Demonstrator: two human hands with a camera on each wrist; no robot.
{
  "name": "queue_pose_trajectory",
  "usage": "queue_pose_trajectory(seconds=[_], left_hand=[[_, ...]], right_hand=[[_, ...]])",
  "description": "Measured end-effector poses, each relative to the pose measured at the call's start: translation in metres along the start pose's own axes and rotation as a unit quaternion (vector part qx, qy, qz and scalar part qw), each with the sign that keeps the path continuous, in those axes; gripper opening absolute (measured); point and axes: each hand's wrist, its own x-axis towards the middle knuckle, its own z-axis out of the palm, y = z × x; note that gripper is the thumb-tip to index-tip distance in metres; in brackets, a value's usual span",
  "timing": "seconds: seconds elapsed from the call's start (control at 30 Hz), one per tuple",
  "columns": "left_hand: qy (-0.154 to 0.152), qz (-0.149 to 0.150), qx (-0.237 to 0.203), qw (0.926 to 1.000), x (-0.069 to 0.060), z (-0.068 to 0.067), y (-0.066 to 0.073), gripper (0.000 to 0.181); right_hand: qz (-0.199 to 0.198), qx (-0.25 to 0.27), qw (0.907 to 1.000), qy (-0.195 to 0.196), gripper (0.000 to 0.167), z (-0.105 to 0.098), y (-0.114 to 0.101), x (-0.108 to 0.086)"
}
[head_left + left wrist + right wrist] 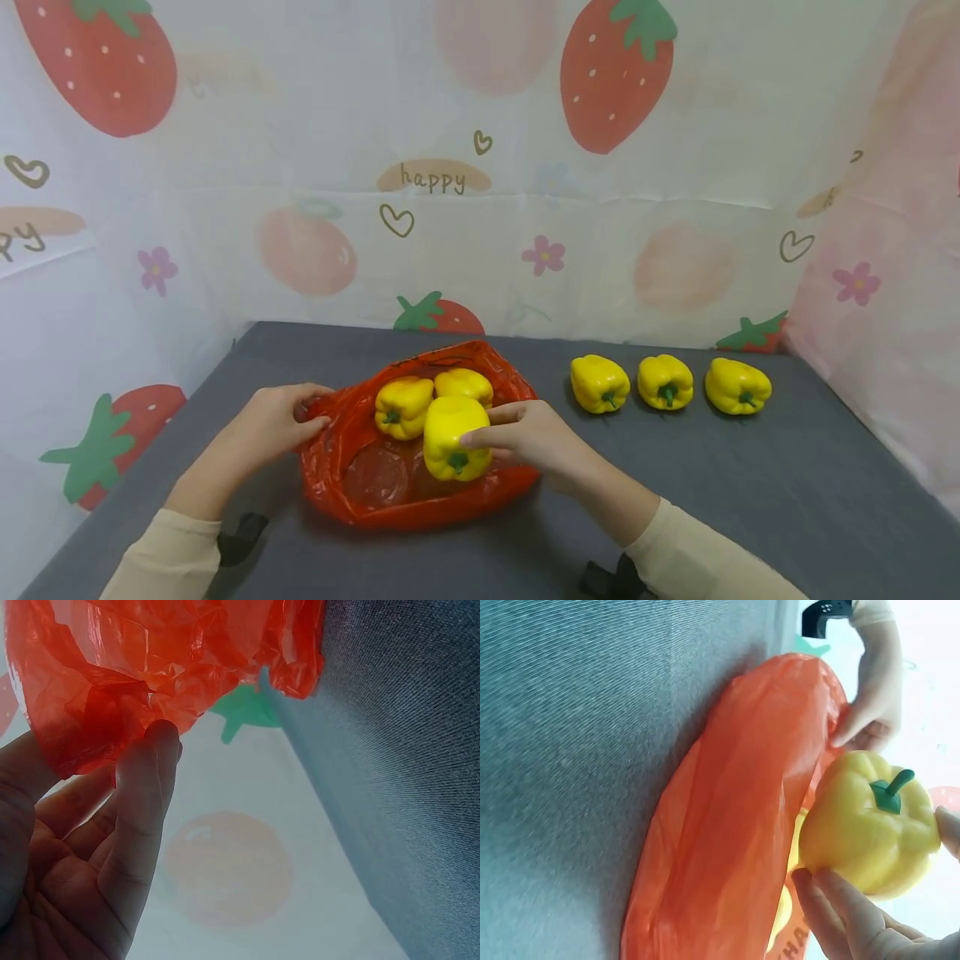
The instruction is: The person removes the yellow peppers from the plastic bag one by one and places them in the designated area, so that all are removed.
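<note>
Bag [408, 518], red plastic, sits mouth up on grey table [787, 500], head view. Left hand [277, 421] pinches its left rim between thumb and fingers. Right hand [536, 437] grips held pepper [453, 421], yellow, over the bag mouth. Two more yellow ones inside: left pepper [405, 408] and rear pepper [463, 383], side by side. Row of three peppers [665, 382] on the table, right of the bag; only this view has it. Backdrop [465, 250] reads "happy" mid-wall, cut to "py" at left, "h" at right. Dark marks on bag's far rim, can't read them.

Left wrist view: close-up of the pinch, thin film caught between thumb and fingertips, creases showing. Backdrop fruit print behind.

Right wrist view: only one where bag lettering [791, 945] is legible, "KHA", rest hidden or cut off. Green stem [889, 795] clear here; right-hand digits press opposite sides of held pepper, just above the rim. Slivers of yellow show past the rim. Left hand visible beyond, on the rim.
</note>
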Motion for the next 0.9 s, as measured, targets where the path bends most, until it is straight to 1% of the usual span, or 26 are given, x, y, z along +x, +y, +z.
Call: queue_pose_trajectory(seconds=[0.07,0.3,0.47,0.63,0.77,0.9], left_hand=[[-0.001,0.0,-0.002,1.0,0.0,0.0,0.0,0.04],[0.018,0.027,0.008,0.9994,-0.001,0.0,0.0,0.035],[0.019,0.034,0.008,0.9992,-0.001,0.0,0.0,0.035],[0.018,0.036,0.005,0.9992,-0.001,0.0,0.0,0.035],[0.017,0.028,0.006,0.9995,-0.001,0.001,0.001,0.035],[0.014,0.024,0.007,0.9996,-0.001,0.001,0.001,0.036]], right_hand=[[-0.001,0.005,1.0,0.0,0.059,-0.003,0.001,-0.002],[0.007,0.005,0.9999,0.012,0.059,-0.011,0.003,-0.004],[0.011,0.009,0.9997,0.021,0.059,-0.016,0.004,-0.007],[0.009,0.014,0.9996,0.024,0.059,-0.023,0.006,-0.012],[0.006,0.009,0.9997,0.023,0.061,-0.029,0.006,-0.016],[0.0,-0.001,0.9999,0.017,0.06,-0.035,0.007,-0.022]])
